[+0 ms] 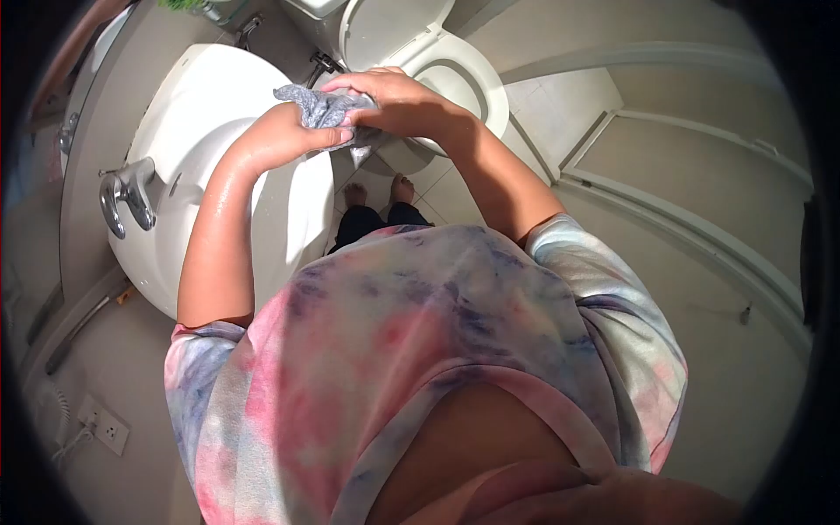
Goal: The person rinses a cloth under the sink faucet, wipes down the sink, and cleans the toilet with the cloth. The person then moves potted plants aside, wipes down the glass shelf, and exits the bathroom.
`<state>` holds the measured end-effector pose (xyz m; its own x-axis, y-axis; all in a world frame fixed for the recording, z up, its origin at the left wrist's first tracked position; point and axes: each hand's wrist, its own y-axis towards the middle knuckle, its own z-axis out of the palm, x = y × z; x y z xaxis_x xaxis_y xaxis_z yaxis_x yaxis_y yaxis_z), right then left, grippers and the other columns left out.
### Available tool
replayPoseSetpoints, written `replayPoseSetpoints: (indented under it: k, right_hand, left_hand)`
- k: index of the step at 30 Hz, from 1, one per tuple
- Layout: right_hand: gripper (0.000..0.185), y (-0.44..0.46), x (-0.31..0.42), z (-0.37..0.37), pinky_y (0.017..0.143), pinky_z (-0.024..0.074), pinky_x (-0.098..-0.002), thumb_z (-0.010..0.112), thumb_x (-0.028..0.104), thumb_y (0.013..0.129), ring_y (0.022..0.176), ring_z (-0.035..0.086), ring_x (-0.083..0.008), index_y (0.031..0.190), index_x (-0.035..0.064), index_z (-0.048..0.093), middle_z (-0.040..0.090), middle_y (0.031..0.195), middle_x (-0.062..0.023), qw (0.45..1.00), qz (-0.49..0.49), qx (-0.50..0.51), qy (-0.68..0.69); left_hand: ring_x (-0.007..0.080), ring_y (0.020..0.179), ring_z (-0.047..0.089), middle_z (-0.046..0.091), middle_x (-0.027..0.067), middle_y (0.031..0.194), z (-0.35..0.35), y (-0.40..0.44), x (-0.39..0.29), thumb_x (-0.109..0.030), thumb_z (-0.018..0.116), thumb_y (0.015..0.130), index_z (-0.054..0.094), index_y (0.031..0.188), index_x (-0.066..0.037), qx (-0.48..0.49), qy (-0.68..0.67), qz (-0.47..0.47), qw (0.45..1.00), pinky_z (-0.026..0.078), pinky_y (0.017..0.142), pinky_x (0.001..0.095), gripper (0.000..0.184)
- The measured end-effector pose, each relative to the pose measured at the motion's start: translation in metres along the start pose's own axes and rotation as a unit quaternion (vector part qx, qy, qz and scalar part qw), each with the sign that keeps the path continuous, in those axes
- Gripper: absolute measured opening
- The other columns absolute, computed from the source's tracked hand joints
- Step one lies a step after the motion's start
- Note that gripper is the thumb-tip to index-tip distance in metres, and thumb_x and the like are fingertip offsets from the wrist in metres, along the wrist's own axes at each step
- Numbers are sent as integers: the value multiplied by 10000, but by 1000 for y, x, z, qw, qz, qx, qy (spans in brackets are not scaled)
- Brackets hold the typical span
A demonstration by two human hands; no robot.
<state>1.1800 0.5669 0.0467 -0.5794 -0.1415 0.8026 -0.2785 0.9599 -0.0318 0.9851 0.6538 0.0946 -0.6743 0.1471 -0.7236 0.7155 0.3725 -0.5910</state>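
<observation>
A crumpled grey cloth (324, 107) is bunched between my two hands, over the right edge of the white washbasin (302, 206). My left hand (297, 136) is closed on its lower left part, thumb stretched along the near side. From the other side my right hand (385, 98) curls its fingers over the cloth, and part of the cloth is hidden behind them. A loose corner of the cloth hangs below the hands, above the floor.
A chrome faucet (129, 197) stands on the washbasin's left side. Beyond my right hand is a white toilet (490, 79) with its lid raised. My bare feet (402, 189) are on the tiled floor. A wall outlet (109, 430) with a plug sits at lower left.
</observation>
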Motion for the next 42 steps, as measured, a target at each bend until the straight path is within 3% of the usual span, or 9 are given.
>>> replayPoseSetpoints:
  k: [7,15,18,20,22,31,38,40,42]
  right_hand:
    - [346,-49,-35,-15,764,468,-319,704,345,841,856,593,-170,1019,58,629,634,914,-74,980,127,-3,156]
    - [462,-58,-119,-37,792,513,-278,771,229,782,907,613,-141,1154,21,591,642,1030,-55,795,245,-189,522]
    - [410,-37,-164,-27,814,518,-283,706,99,794,906,625,-178,1169,8,567,629,1017,-73,814,233,-220,484]
    - [321,-8,-201,-9,833,494,-350,615,-2,755,930,603,-261,1075,9,615,595,1031,-145,946,15,-263,187]
    - [247,40,-246,27,988,405,-446,582,-28,749,1137,508,-407,985,24,632,572,1124,-209,870,-217,-419,142]
    - [473,162,-314,17,1013,204,-692,611,479,773,1056,487,-500,698,20,697,541,1052,-267,857,16,-452,-245]
    - [466,177,-450,42,1073,218,-610,462,291,938,1270,340,-484,1276,-30,487,361,1376,-352,741,158,-651,-55]
    - [506,167,-408,87,1130,174,-514,380,273,968,1367,240,-422,1382,-20,381,237,1477,-294,871,422,-141,-209]
    - [542,177,-402,178,1132,136,-554,406,238,930,1375,245,-425,1398,-32,364,287,1472,-274,865,461,-10,-197]
  left_hand:
    - [330,893,652,668,257,904,7,52,18,-713,469,842,672,913,95,-162,6,-71,984,483,824,374,836]
    - [227,895,551,602,4,834,-14,98,63,-382,606,854,701,863,-168,-300,419,155,843,346,864,394,234]
    - [224,871,558,602,-9,836,-12,101,62,-277,621,786,687,861,-195,-326,366,182,853,349,837,393,129]
    - [228,858,559,604,-3,839,-15,102,60,-241,605,764,682,858,-190,-327,361,197,851,357,816,384,132]
    - [231,849,560,604,3,835,-14,103,53,-218,590,750,677,849,-179,-327,354,203,852,359,807,377,138]
    - [243,837,559,600,41,825,-17,108,50,-166,552,688,684,813,-143,-297,353,184,868,352,812,365,183]
    - [249,799,545,587,71,809,-19,115,55,-126,532,628,674,803,-113,-286,344,170,878,335,812,353,225]
    - [229,802,549,588,47,815,-19,115,59,-115,527,579,681,791,-133,-293,337,176,878,329,813,342,263]
    - [229,799,548,586,47,812,-19,115,60,-116,528,577,679,789,-132,-289,334,174,880,327,814,341,260]
